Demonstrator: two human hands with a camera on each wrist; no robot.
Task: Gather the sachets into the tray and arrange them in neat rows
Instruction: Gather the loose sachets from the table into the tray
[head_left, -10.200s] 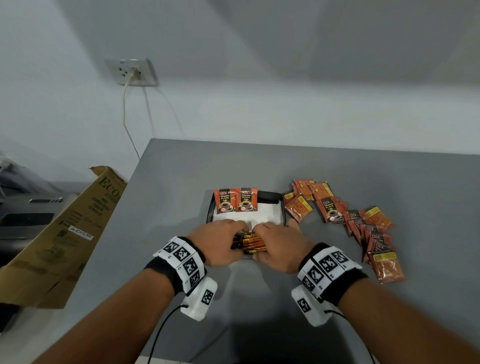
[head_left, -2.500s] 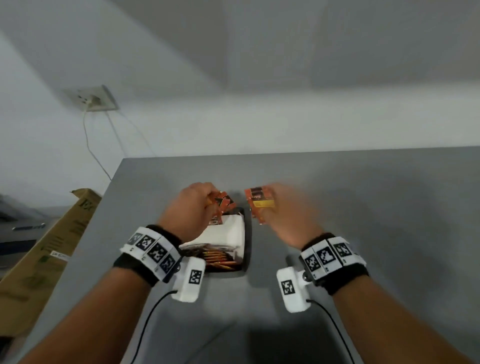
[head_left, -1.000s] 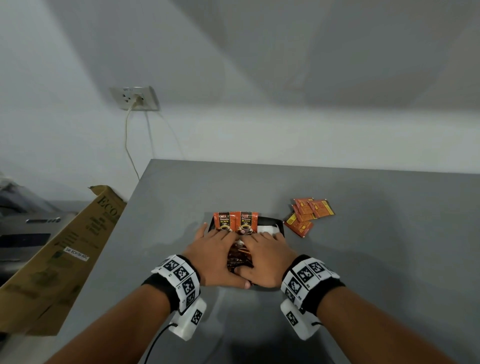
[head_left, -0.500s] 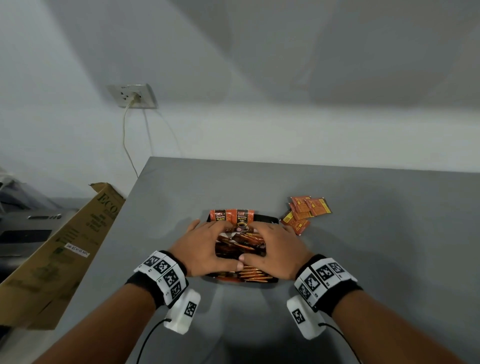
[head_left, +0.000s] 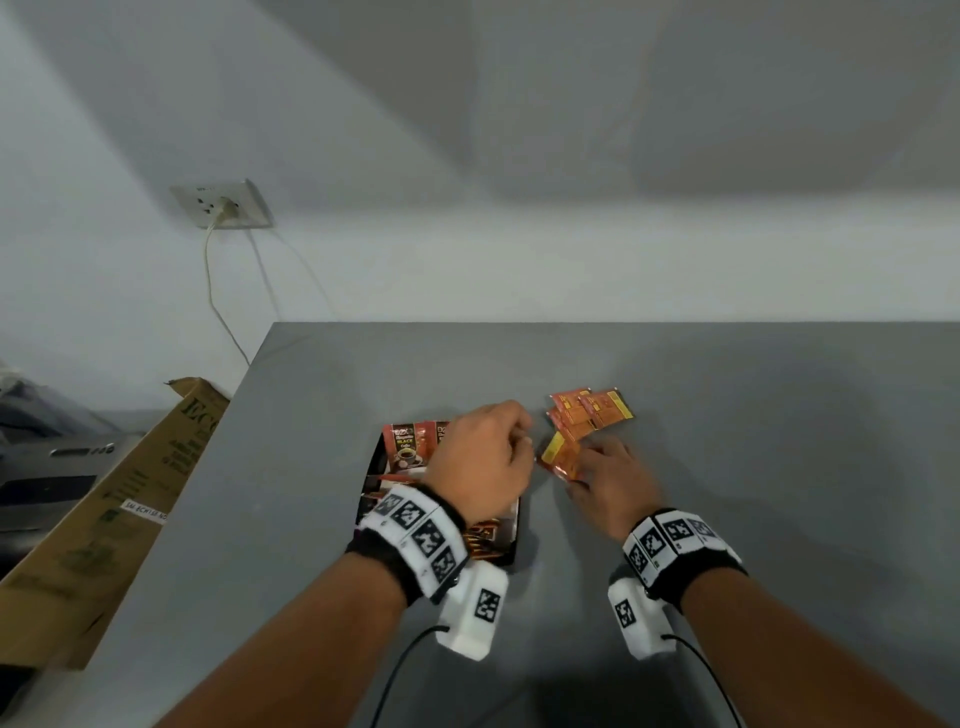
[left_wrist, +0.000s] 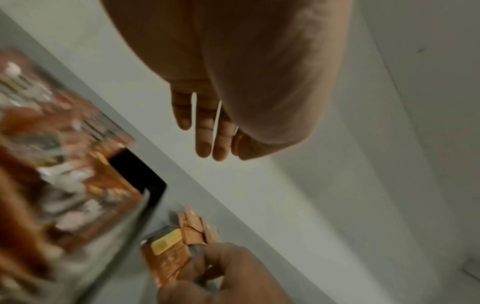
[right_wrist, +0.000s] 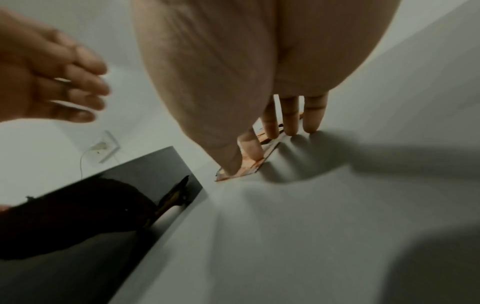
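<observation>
A black tray (head_left: 370, 480) on the grey table holds several orange-red sachets, two of them upright (head_left: 408, 449) at its far end. My left hand (head_left: 519, 441) hovers over the tray's far right corner with its fingers (left_wrist: 207, 142) relaxed, holding nothing. On the table just right of the tray, my right hand (head_left: 576, 467) pinches one orange sachet (head_left: 558, 457) between thumb and fingers (right_wrist: 249, 150). In the left wrist view this sachet (left_wrist: 166, 255) shows a yellow patch. A few loose sachets (head_left: 592, 410) lie just beyond it. My left hand hides much of the tray's content.
A cardboard box (head_left: 104, 509) leans against the table's left edge, beside a grey device (head_left: 52, 457). A wall socket (head_left: 223, 205) with a hanging cable sits at the back left. Camera cables trail from both wrists toward the table's near edge.
Both hands have left the sachets they pressed in the tray. My right hand has moved right onto a loose sachet on the table; my left hand has lifted toward the tray's far right corner.
</observation>
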